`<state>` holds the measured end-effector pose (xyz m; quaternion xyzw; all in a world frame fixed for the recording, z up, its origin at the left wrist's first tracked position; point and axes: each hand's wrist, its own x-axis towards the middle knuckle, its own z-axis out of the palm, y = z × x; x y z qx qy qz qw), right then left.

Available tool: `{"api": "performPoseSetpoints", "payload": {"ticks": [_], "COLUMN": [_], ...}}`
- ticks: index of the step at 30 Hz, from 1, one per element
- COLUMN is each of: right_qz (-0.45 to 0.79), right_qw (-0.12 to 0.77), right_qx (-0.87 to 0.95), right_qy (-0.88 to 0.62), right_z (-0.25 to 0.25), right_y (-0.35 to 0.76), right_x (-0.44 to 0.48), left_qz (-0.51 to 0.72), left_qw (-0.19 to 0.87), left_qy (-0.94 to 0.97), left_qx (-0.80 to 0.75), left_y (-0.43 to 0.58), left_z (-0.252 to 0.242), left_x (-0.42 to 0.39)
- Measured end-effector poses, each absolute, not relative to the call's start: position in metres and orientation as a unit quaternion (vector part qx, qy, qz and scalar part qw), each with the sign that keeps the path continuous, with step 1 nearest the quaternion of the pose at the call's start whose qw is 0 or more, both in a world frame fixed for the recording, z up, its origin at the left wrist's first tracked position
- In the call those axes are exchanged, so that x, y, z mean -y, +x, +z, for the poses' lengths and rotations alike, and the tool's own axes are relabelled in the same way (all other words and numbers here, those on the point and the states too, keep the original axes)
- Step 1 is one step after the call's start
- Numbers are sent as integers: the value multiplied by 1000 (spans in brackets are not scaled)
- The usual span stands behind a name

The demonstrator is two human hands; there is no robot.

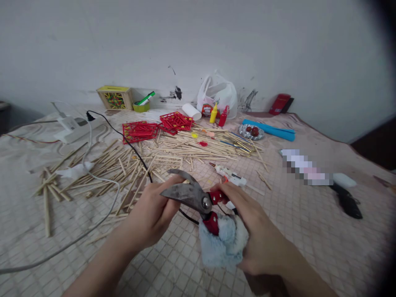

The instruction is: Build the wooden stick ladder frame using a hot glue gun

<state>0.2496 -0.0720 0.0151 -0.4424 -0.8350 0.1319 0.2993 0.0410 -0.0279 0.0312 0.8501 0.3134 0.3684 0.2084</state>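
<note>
My right hand [253,231] grips the red handles of a pair of pruning shears [193,197] and also clutches a fluffy pale blue cloth [221,243] under them. The grey blades are open and point left. My left hand [154,214] is closed, pinching a short wooden stick between the blades, its thumb close to the lower blade. Just beyond the shears lies a white glue gun [230,175] with its black cord [130,144] running back across the table.
Many wooden sticks [130,165] lie scattered across the cloth-covered table [309,231]. Red lattice panels [154,127], paint bottles [218,114], a white plastic bag [219,93], a power strip [76,126], a yellow box [114,97], a foil dish [251,132] and a black object [348,202] sit around.
</note>
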Motion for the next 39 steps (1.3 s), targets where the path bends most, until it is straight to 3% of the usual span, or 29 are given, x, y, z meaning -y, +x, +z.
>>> {"api": "performPoseSetpoints", "payload": {"ticks": [27, 39], "right_qz": [129, 189], "right_qw": [281, 276], "right_qx": [837, 823], "right_qy": [-452, -458], "right_z": [17, 14], "right_y": [250, 251], "right_x": [71, 71], "left_qz": [326, 299], "left_qw": [280, 313], "left_qy": [850, 848], "left_qx": [-305, -306], "left_y": [35, 30], "left_z": [37, 37], "left_x": [24, 22]}}
